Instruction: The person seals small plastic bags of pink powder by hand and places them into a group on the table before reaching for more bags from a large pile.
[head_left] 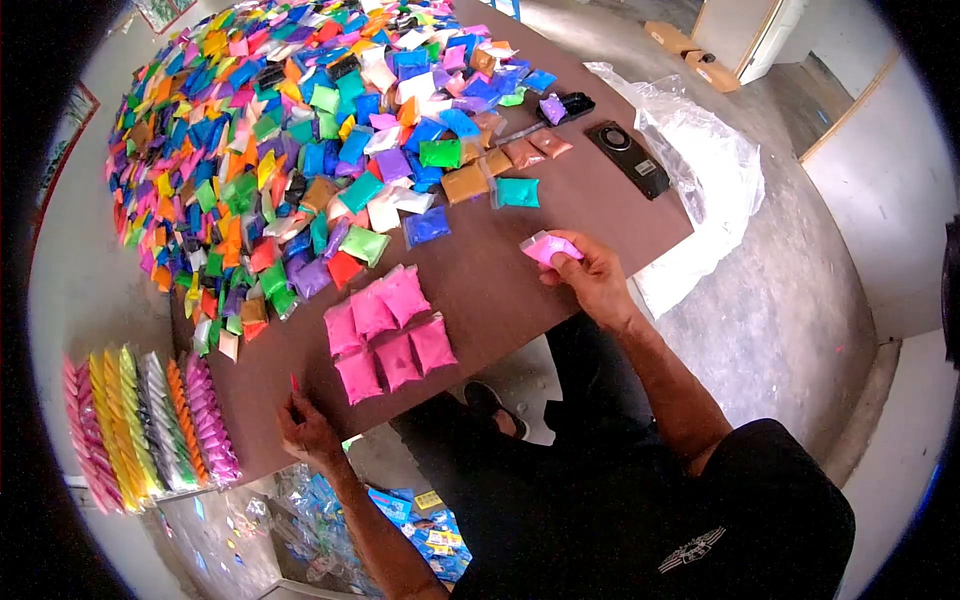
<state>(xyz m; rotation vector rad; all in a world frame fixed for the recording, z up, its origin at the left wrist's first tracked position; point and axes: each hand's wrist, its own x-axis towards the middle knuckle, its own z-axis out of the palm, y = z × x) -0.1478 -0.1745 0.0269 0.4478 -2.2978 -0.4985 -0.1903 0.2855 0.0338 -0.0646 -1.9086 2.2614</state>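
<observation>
My right hand (596, 280) pinches a small clear packet of light pink material (549, 248) between thumb and fingers, above the right part of the table. My left hand (311, 432) is over the front left edge of the table, its fingers pressed together. A thin reddish sliver (295, 383) shows at those fingertips; what it is, I cannot make out. Between my hands, several darker pink packets (402, 361) lie flat in two rows near the table edge. Behind them spreads a large heap of packets in many colours (290, 130).
Strips of overlapped packets (150, 425) lie at the table's left end. A black device with a round dial (627, 158) lies on the brown table (500, 290) at right. Clear plastic sheeting (700, 160) hangs off the right edge. Blue printed packaging (435, 530) is below the table.
</observation>
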